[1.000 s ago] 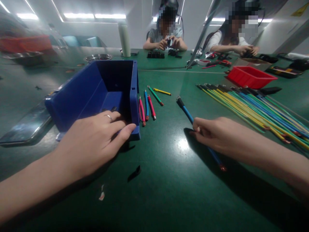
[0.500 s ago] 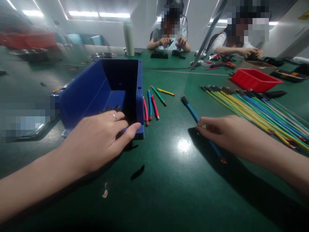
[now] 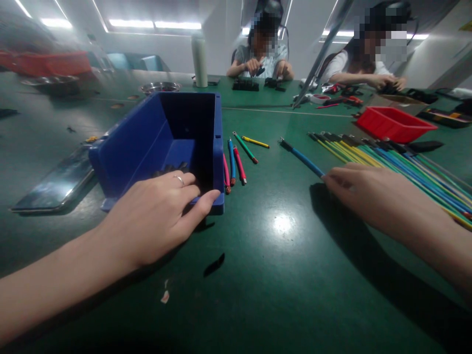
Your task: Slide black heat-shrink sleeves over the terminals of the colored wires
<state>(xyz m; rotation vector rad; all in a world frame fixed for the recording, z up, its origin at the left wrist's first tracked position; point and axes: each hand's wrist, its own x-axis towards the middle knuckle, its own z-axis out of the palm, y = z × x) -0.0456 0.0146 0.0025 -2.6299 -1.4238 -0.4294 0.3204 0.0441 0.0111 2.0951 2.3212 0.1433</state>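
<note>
My left hand [image 3: 162,216] rests over the near lip of a blue plastic bin [image 3: 147,142], fingers reaching inside toward small dark parts, thumb outside on the rim; a ring shows on one finger. My right hand [image 3: 365,194] pinches a long blue wire [image 3: 302,157] with a black sleeve at its far end, holding it just above the green table [image 3: 280,275]. Beside the bin lie several short wires [image 3: 234,164] in pink, blue, red, green and yellow.
A fan of long yellow, green and blue wires [image 3: 391,160] lies at the right, with a red tray [image 3: 394,124] behind it. A phone [image 3: 55,184] lies left of the bin. Two people work at the far side. A black scrap [image 3: 215,264] lies near me.
My right hand has carried the blue wire up and to the right, toward the bundle of long wires. My left hand stays on the bin.
</note>
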